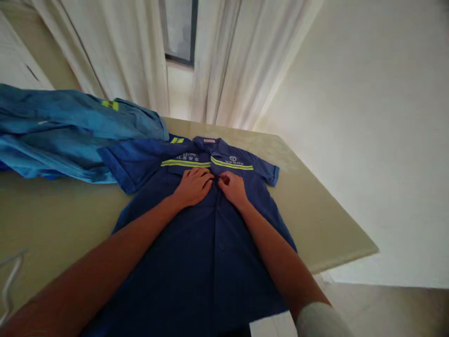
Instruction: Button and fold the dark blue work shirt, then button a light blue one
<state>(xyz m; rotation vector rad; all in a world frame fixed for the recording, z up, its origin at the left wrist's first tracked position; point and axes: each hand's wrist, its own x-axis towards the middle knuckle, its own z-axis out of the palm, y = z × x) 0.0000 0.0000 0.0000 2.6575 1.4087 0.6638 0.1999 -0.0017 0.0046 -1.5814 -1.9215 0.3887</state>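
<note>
A dark blue short-sleeved work shirt [189,262] lies flat, front up, with its collar at the far end. Yellow-green reflective stripes and white print cross its chest. At the front opening, just under the stripes, my left hand [196,186] is closed with its fingers bent over the placket edge. Close beside it, my right hand [231,186] pinches the other side of the placket. The fingertips of both hands almost meet there. Whatever button sits between them is too small to make out. Lower on the placket a dark button shows.
The shirt rests on a greenish-beige table [315,220] whose right edge runs along a white wall. Lighter blue garments [70,131] are piled at the left, touching the shirt's sleeve. A white hanger [12,281] lies at the lower left. Curtains [129,56] hang behind the table.
</note>
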